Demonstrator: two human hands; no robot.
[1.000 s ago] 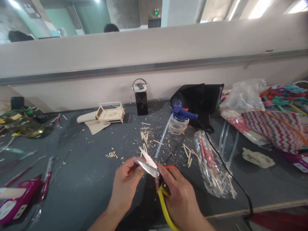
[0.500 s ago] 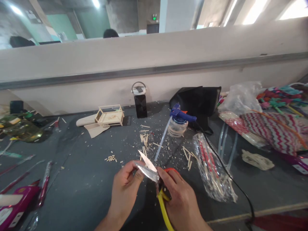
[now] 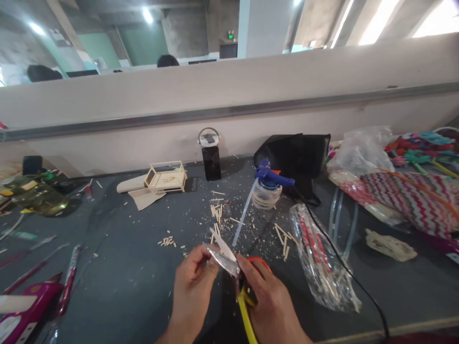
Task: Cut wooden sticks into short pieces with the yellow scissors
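My right hand (image 3: 270, 301) is wrapped round the handles of a pair of scissors (image 3: 245, 310) with yellow and orange grips. The scissor blades (image 3: 224, 260) point away to the upper left and stand a little apart. At the lower blade's tip, my left hand (image 3: 195, 286) is closed in a pinch; whatever lies between its fingers is hidden. Just beyond the blades lie cut wooden sticks (image 3: 217, 212) among scattered chips. A small pile of short stick pieces (image 3: 168, 241) sits left of my hands.
A blue glue gun (image 3: 274, 174) rests on a clear jar (image 3: 266, 197), its black cord running along the right. Bagged sticks (image 3: 319, 258) lie right of my hands. Farther back are a small wooden frame model (image 3: 167, 179), a phone (image 3: 211, 163) against a bottle, and a black bag (image 3: 294, 153).
The view has tilted slightly, so everything sits a little lower in it. Both hands and the scissors keep nearly the same pose.
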